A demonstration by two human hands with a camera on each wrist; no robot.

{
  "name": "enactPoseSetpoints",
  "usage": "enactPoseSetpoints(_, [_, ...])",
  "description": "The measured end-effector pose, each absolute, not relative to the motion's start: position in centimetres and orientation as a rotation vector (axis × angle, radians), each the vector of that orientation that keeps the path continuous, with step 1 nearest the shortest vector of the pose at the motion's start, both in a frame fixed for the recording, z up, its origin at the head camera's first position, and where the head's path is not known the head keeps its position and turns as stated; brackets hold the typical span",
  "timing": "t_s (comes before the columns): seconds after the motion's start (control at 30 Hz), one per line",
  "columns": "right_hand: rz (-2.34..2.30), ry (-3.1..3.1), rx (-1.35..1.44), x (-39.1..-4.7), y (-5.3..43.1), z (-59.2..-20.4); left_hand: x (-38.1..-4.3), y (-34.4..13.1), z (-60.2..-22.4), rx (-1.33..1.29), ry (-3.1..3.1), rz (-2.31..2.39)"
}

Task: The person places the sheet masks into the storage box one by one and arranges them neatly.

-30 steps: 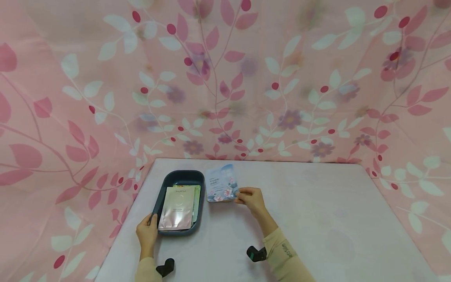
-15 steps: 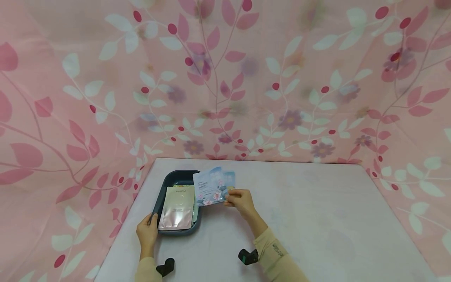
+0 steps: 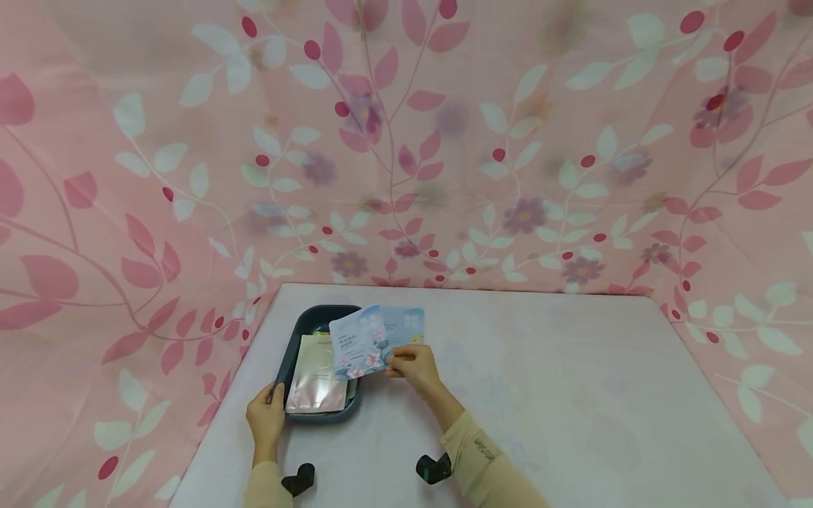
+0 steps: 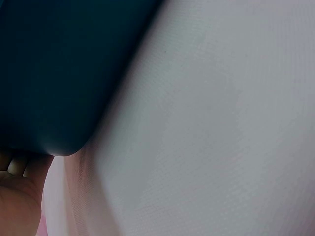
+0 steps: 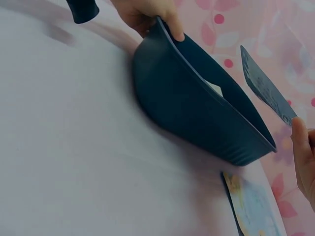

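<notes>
My left hand point(image 3: 265, 418) grips the left rim of a dark blue plastic basin point(image 3: 308, 320), thumb over the edge; the right wrist view shows this too. Inside the basin lies a pale green-and-pink sachet point(image 3: 312, 384) on top of others, mostly hidden. My right hand point(image 3: 416, 368) pinches the lower right edge of a light blue floral sachet point(image 3: 357, 346). That sachet is tilted above the basin's right side, clear of the rim in the right wrist view point(image 5: 266, 86). Behind it, a second light blue sachet point(image 3: 409, 321) lies on the table, partly covered.
The white-covered table point(image 3: 571, 395) extends to the right of the basin. A pink floral cloth point(image 3: 444, 176) hangs behind and beside it. Black wrist devices point(image 3: 435, 468) stick out from both sleeves.
My right hand has carried the floral sachet leftward, from beside the basin to above its right part. This uncovers the second blue sachet on the table. The left hand keeps its place.
</notes>
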State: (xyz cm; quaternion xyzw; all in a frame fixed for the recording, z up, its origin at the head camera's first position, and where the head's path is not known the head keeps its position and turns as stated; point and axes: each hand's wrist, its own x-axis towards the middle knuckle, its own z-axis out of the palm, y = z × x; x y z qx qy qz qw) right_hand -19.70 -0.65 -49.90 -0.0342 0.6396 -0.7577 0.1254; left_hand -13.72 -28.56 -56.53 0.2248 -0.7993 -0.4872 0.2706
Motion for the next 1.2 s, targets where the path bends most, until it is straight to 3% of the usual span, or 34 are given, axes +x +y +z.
enactPoseSetpoints(0.83, [-2.182,2.012,0.062,-18.6,-7.0,-51.5,-13.9,-28.7,-57.0,0.603,-2.132,-1.347])
enactPoseSetpoints(1.2, [-1.916,2.436,-0.203,-17.7,-8.1,-52.7,-13.8,-28.7,-56.9,0.601,-2.145,-1.358])
